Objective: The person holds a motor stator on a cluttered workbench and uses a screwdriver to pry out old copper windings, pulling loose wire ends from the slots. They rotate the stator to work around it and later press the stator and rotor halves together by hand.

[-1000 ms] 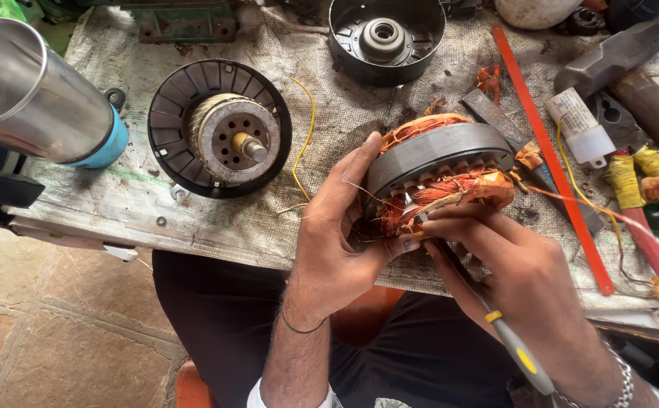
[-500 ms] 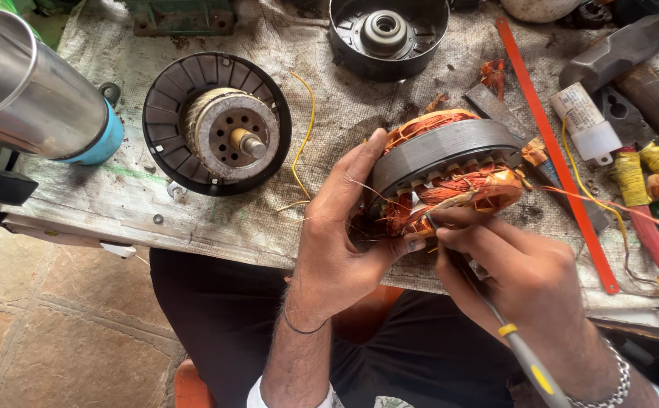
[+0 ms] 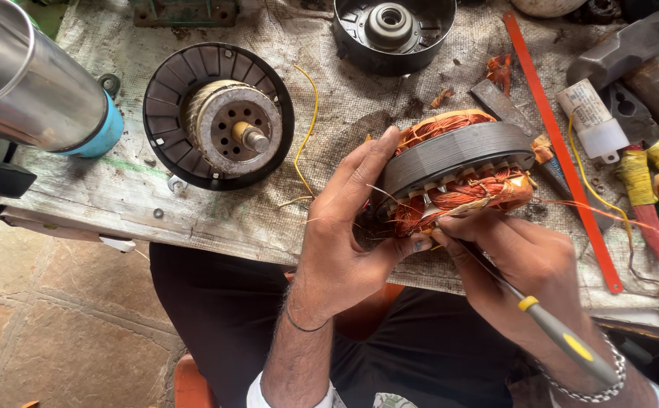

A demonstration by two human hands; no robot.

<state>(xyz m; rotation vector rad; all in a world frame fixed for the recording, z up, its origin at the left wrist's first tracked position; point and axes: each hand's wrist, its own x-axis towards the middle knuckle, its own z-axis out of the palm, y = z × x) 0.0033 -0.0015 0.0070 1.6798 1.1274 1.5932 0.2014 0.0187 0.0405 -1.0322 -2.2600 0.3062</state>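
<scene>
1. Since the earlier frames, almost nothing has shifted: both hands stay on the motor stator (image 3: pixel 458 170), and the right hand has crept slightly along the copper windings at its lower edge.
2. The left hand (image 3: pixel 344 242) is spread wide, fingers stretched up along the stator's left side and thumb hooked under its lower left edge, bracing it.
3. The right hand (image 3: pixel 518 264) is curled closed around a screwdriver (image 3: pixel 548 329) with a grey and yellow handle; its fingertips press against the windings, and the tool's tip is hidden at the coil.
4. The stator rests tilted on the desk (image 3: pixel 193 219) between the two hands, at the near edge.
5. Left of the left hand, well apart, lies a round black housing with a rotor (image 3: pixel 220 117).
6. Above the hands sits a dark motor end cover (image 3: pixel 393 30).
7. Just right of the stator lies a long orange blade (image 3: pixel 563 151), with a small white capacitor (image 3: pixel 592 119) beyond it.
8. Far left stands a shiny metal cylinder (image 3: pixel 27 83).
</scene>
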